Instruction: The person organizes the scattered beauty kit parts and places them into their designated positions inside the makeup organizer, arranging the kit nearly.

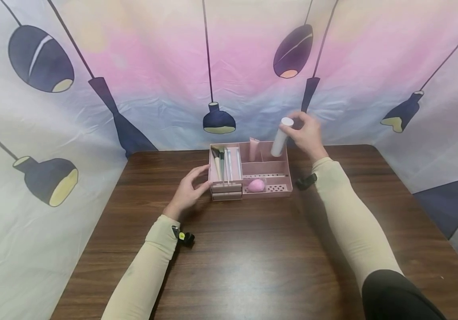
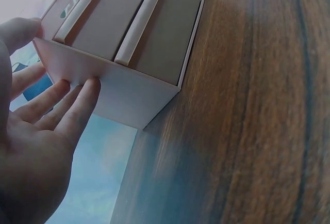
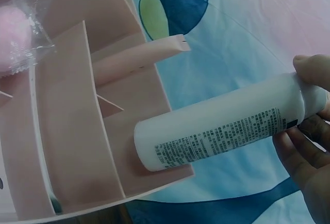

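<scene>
My right hand [image 1: 308,135] grips a white bottle [image 3: 216,121] by its capped end. The bottle tilts, its base at the back right compartment of a pink desktop organizer [image 1: 266,168]; small printed text covers its side in the right wrist view. My left hand [image 1: 188,192] rests against the organizer's left side, with fingertips on the side wall [image 2: 124,92] and the thumb at the front edge. A pink squeeze tube [image 1: 253,149] stands in the compartment beside the bottle. Makeup brushes [image 1: 221,162] lean in the left section, above two small drawers [image 1: 227,191].
A pink sponge [image 1: 256,185] in clear wrapping lies in the organizer's front right section. The organizer stands near the back edge of a brown wooden table [image 1: 252,258]. Behind it hangs a cloth backdrop [image 1: 165,66] printed with lamps.
</scene>
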The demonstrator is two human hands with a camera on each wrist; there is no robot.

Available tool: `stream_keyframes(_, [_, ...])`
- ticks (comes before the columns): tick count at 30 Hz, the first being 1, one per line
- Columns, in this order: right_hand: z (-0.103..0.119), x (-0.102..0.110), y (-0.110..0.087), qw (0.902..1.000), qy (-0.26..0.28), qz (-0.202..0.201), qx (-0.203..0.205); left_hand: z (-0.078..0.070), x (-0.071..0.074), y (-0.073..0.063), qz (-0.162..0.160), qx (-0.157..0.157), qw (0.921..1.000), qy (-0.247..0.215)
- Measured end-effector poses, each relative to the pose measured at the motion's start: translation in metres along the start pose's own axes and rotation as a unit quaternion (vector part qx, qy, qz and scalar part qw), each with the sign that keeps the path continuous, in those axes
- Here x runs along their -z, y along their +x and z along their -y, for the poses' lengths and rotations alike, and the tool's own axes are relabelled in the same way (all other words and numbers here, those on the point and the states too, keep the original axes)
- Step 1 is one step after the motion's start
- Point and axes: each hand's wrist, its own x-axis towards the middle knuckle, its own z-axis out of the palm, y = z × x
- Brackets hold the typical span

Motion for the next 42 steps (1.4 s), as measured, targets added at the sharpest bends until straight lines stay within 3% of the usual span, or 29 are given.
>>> stream_keyframes(7, [-0.003, -0.008, 0.0, 0.9999, 0.009, 0.006, -0.005, -0.026, 0.001, -0.002, 0.012, 0.008, 0.9999, 0.002])
stream_keyframes(14, [-0.008, -0.012, 0.0, 0.9996, 0.005, 0.022, -0.014, -0.01, 0.001, -0.001, 0.006, -0.002, 1.0, 0.001])
stream_keyframes(19, [-0.01, -0.013, 0.0, 0.9996, 0.001, 0.022, -0.018, -0.032, 0.001, -0.004, 0.015, -0.003, 0.9999, 0.0])
stream_keyframes(21, [-0.011, -0.014, 0.0, 0.9995, -0.004, 0.023, -0.02, -0.035, 0.001, -0.004, 0.016, -0.004, 0.9999, 0.005])
stream_keyframes(27, [-0.014, -0.018, -0.002, 0.9986, -0.029, 0.037, -0.025, -0.033, 0.001, -0.004, 0.015, -0.001, 0.9998, 0.012])
stream_keyframes(37, [-0.02, -0.023, -0.003, 0.9869, -0.096, 0.129, -0.011, -0.032, 0.001, -0.005, 0.009, 0.002, 0.9999, 0.012])
stream_keyframes(42, [-0.023, -0.024, -0.007, 0.9843, -0.103, 0.141, -0.025, -0.034, 0.001, -0.005, 0.01, 0.002, 0.9998, 0.014])
